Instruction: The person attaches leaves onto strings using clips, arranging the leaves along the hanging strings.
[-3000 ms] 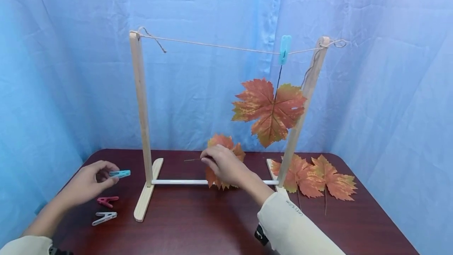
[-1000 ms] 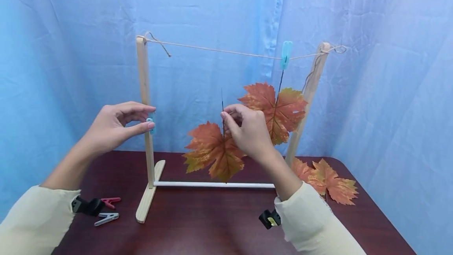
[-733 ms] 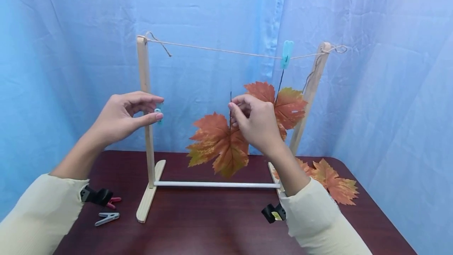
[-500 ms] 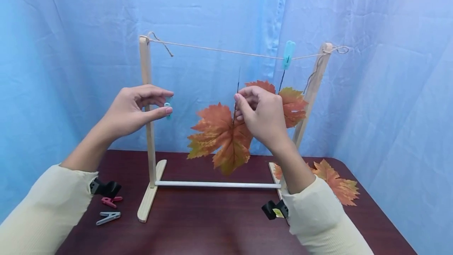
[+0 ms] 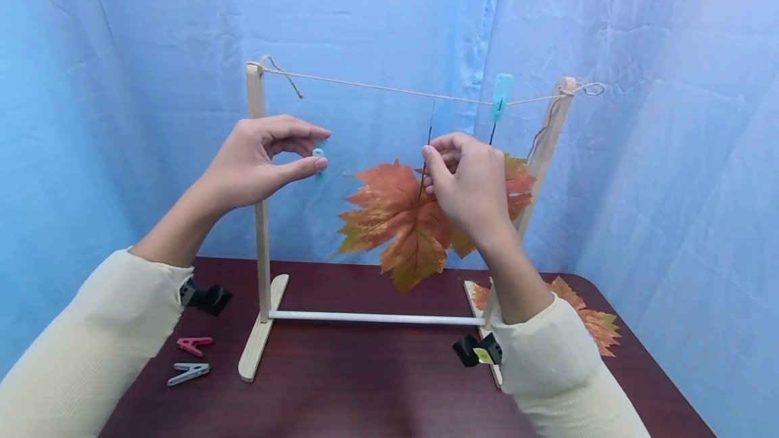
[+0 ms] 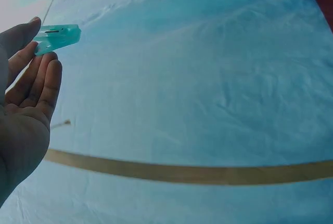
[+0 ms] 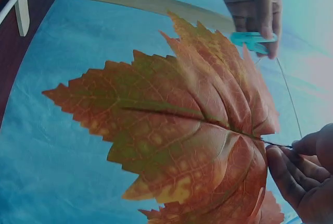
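My left hand [image 5: 268, 161] pinches a turquoise clothespin [image 6: 58, 37] between thumb and fingers, raised near the left post and below the string [image 5: 377, 87]. My right hand [image 5: 471, 184] pinches the dark, thin stem of an orange artificial leaf [image 5: 395, 218], which hangs blade down with the stem tip just under the string. In the right wrist view the leaf fills the middle, its stem between thumb and fingers. Behind the right hand, another leaf [image 5: 518, 184] hangs from the string by a second turquoise clothespin [image 5: 502, 96]; the hand covers much of it.
The string runs between two wooden posts [image 5: 262, 249] joined low down by a white rod [image 5: 377, 318]. A red clothespin [image 5: 193, 345] and a grey clothespin [image 5: 189, 373] lie at the table's left. More leaves [image 5: 593, 320] lie at the right, partly behind the right arm.
From the table, both hands have risen toward the string, the left also going right with its clothespin. The right hand has lifted its leaf and turned it stem up, moving right.
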`<control>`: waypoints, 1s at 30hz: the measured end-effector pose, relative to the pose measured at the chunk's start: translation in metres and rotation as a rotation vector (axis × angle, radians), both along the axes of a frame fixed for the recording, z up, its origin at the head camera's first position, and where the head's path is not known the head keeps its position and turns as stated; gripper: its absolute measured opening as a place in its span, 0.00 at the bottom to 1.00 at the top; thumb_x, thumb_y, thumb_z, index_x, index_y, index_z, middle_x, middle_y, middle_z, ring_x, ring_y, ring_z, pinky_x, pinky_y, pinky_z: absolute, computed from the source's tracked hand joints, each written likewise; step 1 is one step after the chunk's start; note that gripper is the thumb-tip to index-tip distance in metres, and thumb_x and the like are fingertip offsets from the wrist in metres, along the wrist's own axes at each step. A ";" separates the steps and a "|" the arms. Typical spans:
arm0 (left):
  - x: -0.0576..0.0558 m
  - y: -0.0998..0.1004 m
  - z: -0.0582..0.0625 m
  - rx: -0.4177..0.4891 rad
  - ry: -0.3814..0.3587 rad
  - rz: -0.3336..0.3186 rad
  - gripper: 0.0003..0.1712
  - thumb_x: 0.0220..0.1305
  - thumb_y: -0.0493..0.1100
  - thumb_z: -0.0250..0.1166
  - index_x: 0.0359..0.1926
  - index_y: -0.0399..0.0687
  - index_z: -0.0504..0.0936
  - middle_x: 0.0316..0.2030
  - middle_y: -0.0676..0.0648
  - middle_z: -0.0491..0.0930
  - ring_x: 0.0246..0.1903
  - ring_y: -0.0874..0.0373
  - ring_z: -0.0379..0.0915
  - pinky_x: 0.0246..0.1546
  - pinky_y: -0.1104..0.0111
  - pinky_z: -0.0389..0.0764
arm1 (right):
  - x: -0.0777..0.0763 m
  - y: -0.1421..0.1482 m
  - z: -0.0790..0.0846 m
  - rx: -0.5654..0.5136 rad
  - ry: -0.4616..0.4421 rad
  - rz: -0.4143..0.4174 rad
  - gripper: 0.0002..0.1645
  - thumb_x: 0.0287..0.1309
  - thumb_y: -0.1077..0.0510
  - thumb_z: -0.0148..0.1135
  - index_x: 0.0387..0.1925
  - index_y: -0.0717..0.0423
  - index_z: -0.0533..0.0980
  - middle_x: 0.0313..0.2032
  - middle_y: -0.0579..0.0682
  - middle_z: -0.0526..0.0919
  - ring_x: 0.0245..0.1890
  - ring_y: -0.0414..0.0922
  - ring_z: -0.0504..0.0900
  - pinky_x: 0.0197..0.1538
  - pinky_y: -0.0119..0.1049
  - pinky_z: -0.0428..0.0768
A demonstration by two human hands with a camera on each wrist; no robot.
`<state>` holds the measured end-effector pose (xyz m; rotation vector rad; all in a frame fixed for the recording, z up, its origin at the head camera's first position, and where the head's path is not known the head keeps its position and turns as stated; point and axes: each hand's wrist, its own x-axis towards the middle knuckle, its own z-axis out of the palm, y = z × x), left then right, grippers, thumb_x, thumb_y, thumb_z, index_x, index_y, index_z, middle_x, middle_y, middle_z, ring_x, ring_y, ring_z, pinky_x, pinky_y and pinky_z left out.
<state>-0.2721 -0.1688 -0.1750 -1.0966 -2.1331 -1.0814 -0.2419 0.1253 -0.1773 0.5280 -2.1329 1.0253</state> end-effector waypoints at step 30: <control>-0.003 0.090 0.059 -0.012 0.200 -0.053 0.19 0.69 0.41 0.70 0.57 0.39 0.85 0.47 0.45 0.84 0.44 0.62 0.80 0.53 0.71 0.79 | -0.010 0.011 0.015 0.086 -0.035 -0.118 0.13 0.74 0.59 0.58 0.44 0.67 0.81 0.29 0.57 0.87 0.26 0.48 0.86 0.33 0.41 0.81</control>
